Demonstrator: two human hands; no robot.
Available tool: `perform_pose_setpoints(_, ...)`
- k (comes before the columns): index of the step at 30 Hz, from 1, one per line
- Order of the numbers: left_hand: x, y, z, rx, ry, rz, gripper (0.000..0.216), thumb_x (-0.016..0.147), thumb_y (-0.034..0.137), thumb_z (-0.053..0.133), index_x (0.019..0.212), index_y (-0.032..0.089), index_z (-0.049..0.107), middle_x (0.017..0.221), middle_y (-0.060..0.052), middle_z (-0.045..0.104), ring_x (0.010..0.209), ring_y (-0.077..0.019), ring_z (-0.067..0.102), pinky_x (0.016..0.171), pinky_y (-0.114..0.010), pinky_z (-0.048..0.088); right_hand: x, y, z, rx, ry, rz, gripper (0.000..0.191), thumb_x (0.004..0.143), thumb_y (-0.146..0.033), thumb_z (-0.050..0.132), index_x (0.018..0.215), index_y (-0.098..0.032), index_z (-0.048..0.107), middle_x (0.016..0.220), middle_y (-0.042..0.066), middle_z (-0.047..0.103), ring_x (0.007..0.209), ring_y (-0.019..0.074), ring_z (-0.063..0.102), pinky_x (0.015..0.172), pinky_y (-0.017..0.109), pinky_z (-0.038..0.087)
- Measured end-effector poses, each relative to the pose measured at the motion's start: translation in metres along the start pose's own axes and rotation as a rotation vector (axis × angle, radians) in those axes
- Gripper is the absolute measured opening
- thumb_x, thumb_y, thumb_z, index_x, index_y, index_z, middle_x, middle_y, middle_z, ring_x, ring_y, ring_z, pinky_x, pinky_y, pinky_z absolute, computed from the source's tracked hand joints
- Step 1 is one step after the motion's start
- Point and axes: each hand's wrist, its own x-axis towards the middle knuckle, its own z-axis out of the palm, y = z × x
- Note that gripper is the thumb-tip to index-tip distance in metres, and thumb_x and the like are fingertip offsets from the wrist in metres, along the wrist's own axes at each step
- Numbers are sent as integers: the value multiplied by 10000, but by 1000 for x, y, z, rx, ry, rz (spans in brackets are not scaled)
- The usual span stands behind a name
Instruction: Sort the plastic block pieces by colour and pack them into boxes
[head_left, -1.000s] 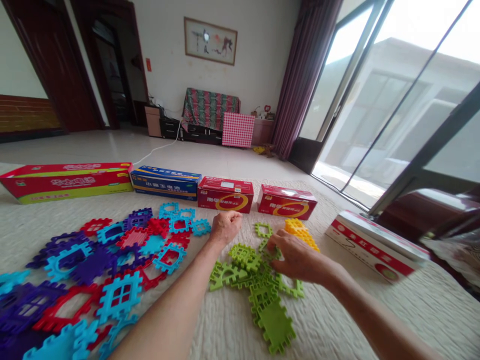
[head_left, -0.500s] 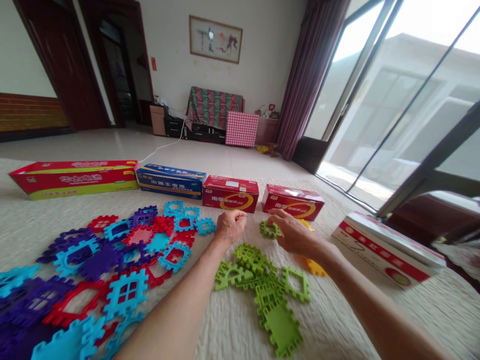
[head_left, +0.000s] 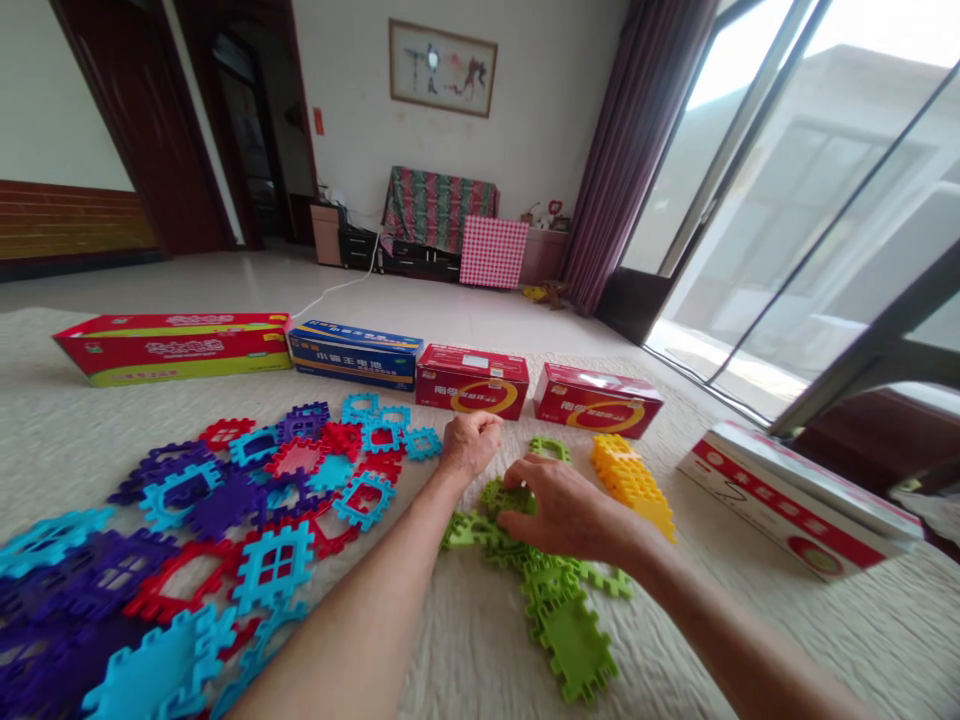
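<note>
My left hand (head_left: pixel 469 443) rests as a closed fist on the white quilted cover, between the mixed pile and the green pile. My right hand (head_left: pixel 555 515) is palm down on the heap of green toothed plastic tiles (head_left: pixel 551 590), its fingers curled on a green tile (head_left: pixel 504 495) at the pile's top. A single green tile (head_left: pixel 550 447) lies apart just beyond it. A stack of yellow tiles (head_left: pixel 631 482) sits to the right of my right hand.
A wide spread of red, blue and purple tiles (head_left: pixel 225 510) covers the left side. Several long boxes line the far edge: a red one (head_left: pixel 176 347), a blue one (head_left: pixel 356 353), two red ones (head_left: pixel 472 381). Another box (head_left: pixel 795 500) lies at right by the glass door.
My right hand moved out to the lone green tile near the red box, then came back onto the green pile. The yellow stack is uncovered again. My left fist stayed put.
</note>
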Motion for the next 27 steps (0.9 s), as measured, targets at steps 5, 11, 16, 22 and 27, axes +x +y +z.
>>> perform_pose_setpoints(5,0,0,1,-3,-1,-11,237,749,222,524,864,174,725,658,-15,710,671,-144,664,636,-224,494,0,16,-19,132,-82,-21,217,866,-305,454,835,-181,630,700,-2,597,613,100,517,567,233,363)
perform_pose_setpoints(11,-1,0,1,-14,4,6,238,739,230,520,848,183,726,641,-10,702,657,-142,660,638,-227,492,-3,19,-26,200,-126,-38,257,897,-278,416,681,-178,511,592,-55,420,543,71,398,515,226,304)
perform_pose_setpoints(16,-1,-1,1,11,7,4,243,743,230,516,853,185,728,643,-10,705,647,-140,657,645,-233,495,-5,17,-25,274,-102,-76,286,908,-291,407,652,-183,475,587,-61,390,539,73,373,510,231,306)
perform_pose_setpoints(22,0,-2,2,-1,3,14,235,737,236,521,838,190,729,640,-8,705,664,-145,662,660,-235,496,-5,47,-34,321,-26,17,289,891,-305,423,654,-176,526,573,-41,481,525,83,435,493,229,341)
perform_pose_setpoints(27,0,-2,2,5,4,11,237,735,239,522,835,187,730,656,-16,710,674,-149,664,660,-238,496,-7,60,-34,142,-80,169,107,791,-209,510,799,-179,612,619,-11,586,538,106,502,512,243,355)
